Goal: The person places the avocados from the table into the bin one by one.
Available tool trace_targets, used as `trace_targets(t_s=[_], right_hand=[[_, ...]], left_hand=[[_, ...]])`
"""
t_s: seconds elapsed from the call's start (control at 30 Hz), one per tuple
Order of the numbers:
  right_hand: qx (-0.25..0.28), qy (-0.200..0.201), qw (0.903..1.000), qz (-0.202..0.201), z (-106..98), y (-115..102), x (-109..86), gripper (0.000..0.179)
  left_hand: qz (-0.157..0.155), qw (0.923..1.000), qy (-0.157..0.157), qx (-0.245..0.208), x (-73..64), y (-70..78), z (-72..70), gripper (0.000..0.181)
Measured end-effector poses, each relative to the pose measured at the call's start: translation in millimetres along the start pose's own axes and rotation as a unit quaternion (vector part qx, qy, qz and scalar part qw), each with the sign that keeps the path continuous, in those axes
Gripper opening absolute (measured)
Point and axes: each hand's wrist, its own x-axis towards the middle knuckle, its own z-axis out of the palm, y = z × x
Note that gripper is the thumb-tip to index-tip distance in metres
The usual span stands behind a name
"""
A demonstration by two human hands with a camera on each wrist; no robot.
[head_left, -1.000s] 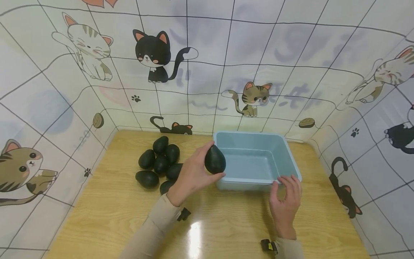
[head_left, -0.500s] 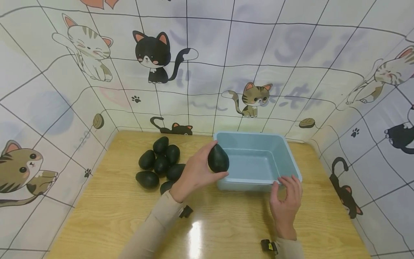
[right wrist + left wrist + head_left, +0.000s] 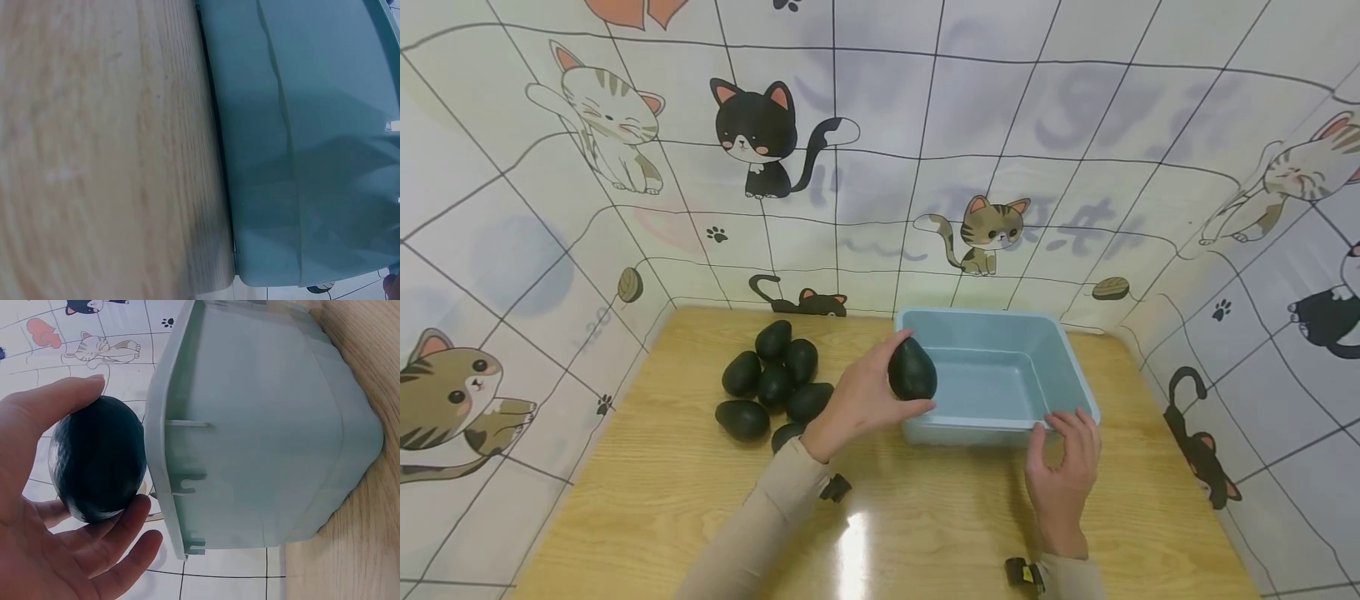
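My left hand (image 3: 861, 400) holds a dark green avocado (image 3: 913, 370) between thumb and fingers, raised at the left rim of a light blue plastic bin (image 3: 977, 422). In the left wrist view the avocado (image 3: 100, 459) sits right beside the bin's rim (image 3: 156, 419), with the thumb on one side and fingertips on the other. My right hand (image 3: 1063, 475) grips the bin's front rim near its right corner, fingertips over the edge and thumb at the front. Only a bit of that hand (image 3: 392, 286) enters the right wrist view, at the lower corner.
Several more avocados (image 3: 775, 385) lie in a cluster on the wooden table (image 3: 647, 500), left of the bin; my left forearm partly covers one. Behind the table stands a wall covering (image 3: 865, 167) with cat drawings, close to the bin's back.
My left hand has shifted slightly to the right with the avocado, so it now overlaps the bin's left rim more. The right hand and the bin have stayed put.
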Motion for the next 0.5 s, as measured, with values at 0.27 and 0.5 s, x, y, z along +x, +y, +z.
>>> trace_targets(t_s=[0.27,0.5], right_hand=[[-0.001,-0.002,1.0000,0.002,-0.8,0.5,0.1,0.015],[-0.002,-0.004,1.0000,0.005,-1.3,0.6,-0.5,0.015]], left_hand=[[0.001,0.9999,-0.010,-0.004,5.4,-0.8,3.2,0.107],[0.010,0.9998,-0.013,-0.008,8.6,0.6,7.0,0.106]])
